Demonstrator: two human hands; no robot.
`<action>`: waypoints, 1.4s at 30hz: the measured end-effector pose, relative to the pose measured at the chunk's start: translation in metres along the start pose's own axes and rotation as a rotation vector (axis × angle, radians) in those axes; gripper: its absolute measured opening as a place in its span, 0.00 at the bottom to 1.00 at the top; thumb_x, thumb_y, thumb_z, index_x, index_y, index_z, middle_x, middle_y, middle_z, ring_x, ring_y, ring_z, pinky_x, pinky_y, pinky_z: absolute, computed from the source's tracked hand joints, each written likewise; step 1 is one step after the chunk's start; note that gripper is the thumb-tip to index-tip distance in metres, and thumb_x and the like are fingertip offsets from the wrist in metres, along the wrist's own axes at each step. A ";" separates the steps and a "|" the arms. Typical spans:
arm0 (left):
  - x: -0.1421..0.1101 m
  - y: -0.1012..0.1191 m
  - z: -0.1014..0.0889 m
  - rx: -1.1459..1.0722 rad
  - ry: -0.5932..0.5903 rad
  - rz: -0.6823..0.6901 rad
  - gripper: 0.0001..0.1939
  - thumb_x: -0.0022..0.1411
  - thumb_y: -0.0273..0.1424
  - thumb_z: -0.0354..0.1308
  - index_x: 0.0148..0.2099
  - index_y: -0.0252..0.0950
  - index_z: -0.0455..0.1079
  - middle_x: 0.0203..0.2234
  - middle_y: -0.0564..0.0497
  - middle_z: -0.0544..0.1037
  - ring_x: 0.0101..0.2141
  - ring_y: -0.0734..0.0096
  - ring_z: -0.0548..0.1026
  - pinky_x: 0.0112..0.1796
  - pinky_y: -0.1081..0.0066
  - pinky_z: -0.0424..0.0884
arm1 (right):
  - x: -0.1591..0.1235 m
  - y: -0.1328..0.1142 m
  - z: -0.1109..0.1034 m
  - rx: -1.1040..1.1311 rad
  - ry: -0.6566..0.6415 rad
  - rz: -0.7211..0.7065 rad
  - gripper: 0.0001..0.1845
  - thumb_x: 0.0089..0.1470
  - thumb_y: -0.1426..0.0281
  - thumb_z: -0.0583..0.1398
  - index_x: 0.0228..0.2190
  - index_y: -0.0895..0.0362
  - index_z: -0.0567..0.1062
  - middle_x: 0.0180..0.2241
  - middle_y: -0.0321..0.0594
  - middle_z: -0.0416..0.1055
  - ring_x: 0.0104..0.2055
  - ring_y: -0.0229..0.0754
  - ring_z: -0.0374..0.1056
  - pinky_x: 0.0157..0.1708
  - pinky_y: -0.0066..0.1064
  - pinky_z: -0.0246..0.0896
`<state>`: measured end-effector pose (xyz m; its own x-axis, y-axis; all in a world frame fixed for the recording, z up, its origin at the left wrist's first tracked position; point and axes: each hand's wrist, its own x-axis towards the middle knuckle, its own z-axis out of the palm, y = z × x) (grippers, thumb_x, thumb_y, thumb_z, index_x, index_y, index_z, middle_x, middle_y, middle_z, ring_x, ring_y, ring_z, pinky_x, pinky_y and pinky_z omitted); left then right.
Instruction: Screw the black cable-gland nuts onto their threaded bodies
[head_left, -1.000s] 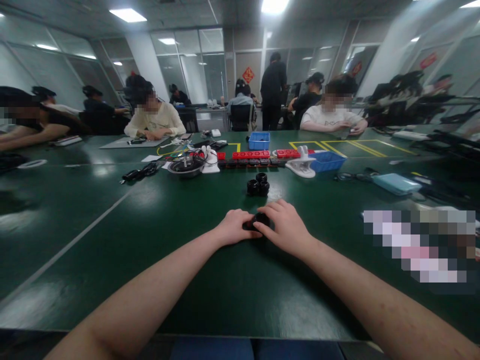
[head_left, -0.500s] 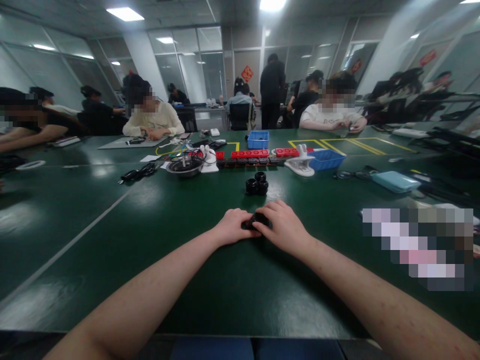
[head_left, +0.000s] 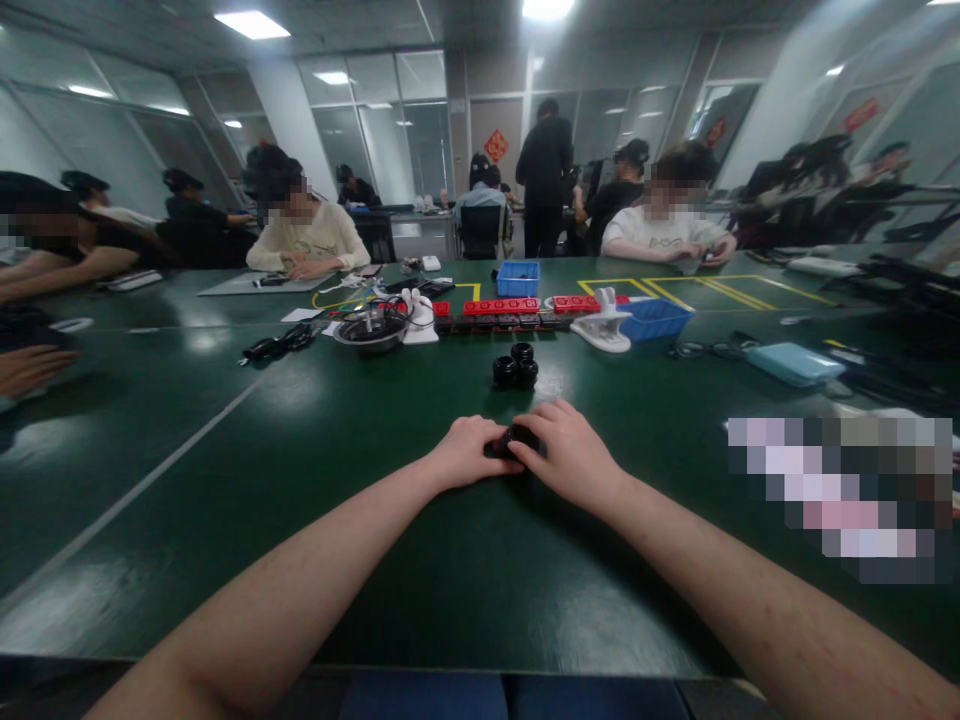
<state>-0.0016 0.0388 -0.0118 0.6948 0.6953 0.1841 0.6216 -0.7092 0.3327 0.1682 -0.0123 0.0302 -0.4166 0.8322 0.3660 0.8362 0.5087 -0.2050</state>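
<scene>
Both my hands meet low over the green table. My left hand [head_left: 466, 453] is closed on the left side of a black round part [head_left: 516, 436], thumb and fingers pinching it. From the other side my right hand [head_left: 568, 449] curls its fingers and thumb around the same part. Most of it is hidden by the fingers, so its exact kind cannot be made out. Just beyond my hands stands a small cluster of glossy black round parts [head_left: 515, 368], one set behind the others.
Farther back are red power strips [head_left: 501, 306], a blue bin [head_left: 654, 318], a smaller blue bin [head_left: 518, 277], a white clip stand [head_left: 603, 322] and a metal bowl [head_left: 367, 338] with cables. A light-blue case [head_left: 795, 363] lies right. Co-workers sit opposite; another person's hand [head_left: 34, 370] rests at left.
My hands stay in nearly the same place around the black part. At the far left, another person's hand has come into view over the table.
</scene>
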 end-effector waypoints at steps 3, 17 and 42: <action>0.000 0.000 0.000 0.002 -0.005 -0.006 0.17 0.53 0.47 0.55 0.32 0.37 0.66 0.26 0.55 0.70 0.30 0.69 0.66 0.32 0.71 0.58 | 0.000 0.001 0.001 0.012 -0.009 0.013 0.15 0.52 0.66 0.56 0.39 0.61 0.73 0.34 0.45 0.69 0.38 0.44 0.61 0.39 0.35 0.58; 0.000 0.000 0.000 0.011 -0.021 -0.013 0.17 0.53 0.47 0.54 0.32 0.38 0.67 0.26 0.55 0.70 0.30 0.69 0.67 0.32 0.70 0.59 | 0.000 0.001 -0.001 0.040 -0.006 -0.033 0.14 0.53 0.67 0.55 0.38 0.60 0.74 0.34 0.44 0.71 0.37 0.44 0.61 0.38 0.36 0.57; 0.001 0.000 0.000 0.051 -0.057 -0.056 0.07 0.53 0.35 0.55 0.32 0.37 0.68 0.29 0.53 0.72 0.32 0.65 0.67 0.34 0.68 0.60 | -0.006 -0.019 -0.006 0.009 -0.126 -0.275 0.14 0.55 0.65 0.52 0.31 0.57 0.77 0.30 0.41 0.73 0.32 0.41 0.58 0.33 0.34 0.50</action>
<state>-0.0009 0.0395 -0.0112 0.6766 0.7276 0.1132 0.6769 -0.6750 0.2935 0.1566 -0.0281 0.0370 -0.6683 0.6838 0.2930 0.6831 0.7200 -0.1222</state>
